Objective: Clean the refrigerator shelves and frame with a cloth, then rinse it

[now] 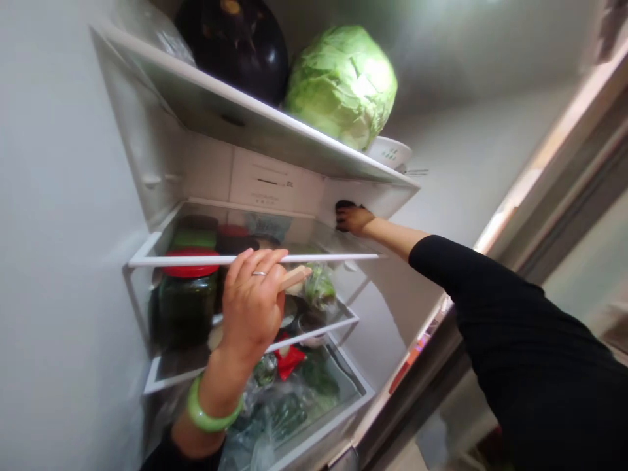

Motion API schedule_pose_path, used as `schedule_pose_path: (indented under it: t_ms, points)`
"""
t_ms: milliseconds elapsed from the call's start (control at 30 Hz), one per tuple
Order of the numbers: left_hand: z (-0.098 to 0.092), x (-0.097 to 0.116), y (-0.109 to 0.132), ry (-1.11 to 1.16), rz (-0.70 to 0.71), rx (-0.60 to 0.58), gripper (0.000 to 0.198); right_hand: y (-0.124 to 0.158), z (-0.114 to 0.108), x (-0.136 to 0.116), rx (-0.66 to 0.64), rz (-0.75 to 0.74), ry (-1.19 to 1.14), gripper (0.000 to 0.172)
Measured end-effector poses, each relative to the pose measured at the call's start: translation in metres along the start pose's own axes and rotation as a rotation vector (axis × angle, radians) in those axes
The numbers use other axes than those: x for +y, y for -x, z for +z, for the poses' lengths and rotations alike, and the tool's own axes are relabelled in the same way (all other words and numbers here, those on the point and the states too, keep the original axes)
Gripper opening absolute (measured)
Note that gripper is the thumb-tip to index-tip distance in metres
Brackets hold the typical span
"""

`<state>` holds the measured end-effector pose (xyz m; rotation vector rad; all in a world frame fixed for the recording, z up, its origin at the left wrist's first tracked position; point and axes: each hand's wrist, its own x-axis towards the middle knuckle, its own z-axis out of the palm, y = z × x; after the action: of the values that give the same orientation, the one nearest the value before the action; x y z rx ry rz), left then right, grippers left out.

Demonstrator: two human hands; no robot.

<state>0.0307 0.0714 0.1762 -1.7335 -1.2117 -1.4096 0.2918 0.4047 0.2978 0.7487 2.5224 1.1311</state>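
Observation:
Inside a refrigerator, my left hand (252, 304) is closed over the front edge of a glass shelf (333, 258), its fingers hooked on the white rim. A pale, narrow shape sticks out on its thumb side; I cannot make out what it is. My right hand (360, 221) reaches deep in above the same shelf. It presses a dark cloth (345, 214) to the inner wall at the back right. Left of my left hand, a big glass jar (186, 307) with a red lid (190, 261) stands below the shelf edge.
On the upper shelf (245, 111) sit a large dark round eggplant (235, 49), a cabbage (343, 85) and a white bowl (390, 152). Lower down are bagged greens (320, 288), a red packet (289, 360) and a drawer (314, 432) of bagged vegetables. The side wall (53, 229) rises at left.

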Motion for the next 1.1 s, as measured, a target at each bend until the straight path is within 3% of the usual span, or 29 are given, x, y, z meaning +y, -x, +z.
schedule_pose_path:
  t_ms: [300,433,567,833,1100]
  points:
    - [0.001,-0.001,0.001,0.071,-0.018,0.010,0.014,0.119,-0.049,-0.024,0.000,-0.016,-0.066,0.038]
    - [0.001,-0.001,0.002,0.096,-0.029,0.005,0.014,0.136,-0.052,-0.022,0.020,-0.017,-0.064,0.040]
    - [0.000,0.000,0.002,0.082,-0.027,0.003,0.012,0.108,-0.038,-0.012,0.047,0.037,0.007,0.040]
    - [0.000,0.000,0.003,0.042,-0.018,-0.013,0.014,-0.003,0.007,0.011,0.112,0.115,0.036,0.038]
    - [0.000,0.002,0.004,-0.007,-0.039,-0.050,0.016,-0.091,0.043,0.017,0.156,0.110,-0.050,0.039]
